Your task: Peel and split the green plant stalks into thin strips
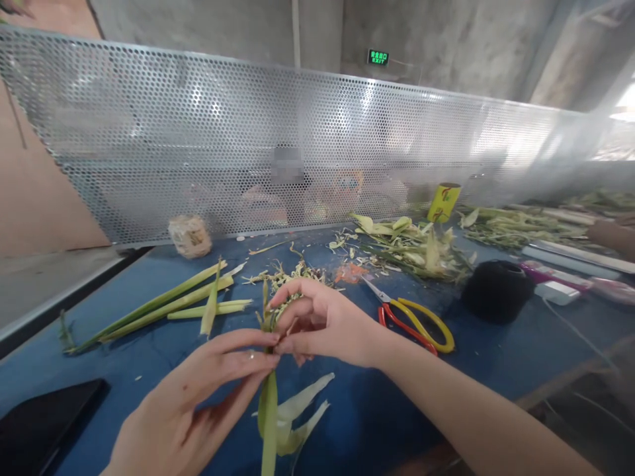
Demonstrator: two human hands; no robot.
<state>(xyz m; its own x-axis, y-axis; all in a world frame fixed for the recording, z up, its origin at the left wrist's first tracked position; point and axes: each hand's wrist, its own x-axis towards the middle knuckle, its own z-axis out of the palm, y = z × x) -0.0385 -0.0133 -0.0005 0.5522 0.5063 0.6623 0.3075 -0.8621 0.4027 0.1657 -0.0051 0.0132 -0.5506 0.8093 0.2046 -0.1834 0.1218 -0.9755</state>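
My left hand [198,396] and my right hand [322,320] meet over the blue table [149,344], both pinching one green leaf strip [268,410]. The strip runs from between my fingertips down toward the near edge, with pale leaf ends curling off to its right. My left fingers are stretched and pressed on the strip. My right fingers curl around its upper end, where a frayed green tip sticks up.
Long green stalks [163,307] lie to the left. Red and yellow scissors [411,317], a black thread ball [496,291], leaf scraps [411,248] and a yellow can [443,201] lie right. A perforated metal screen [297,145] bounds the back. Another person's hand [612,235] rests far right. A dark flat object [40,423] lies near left.
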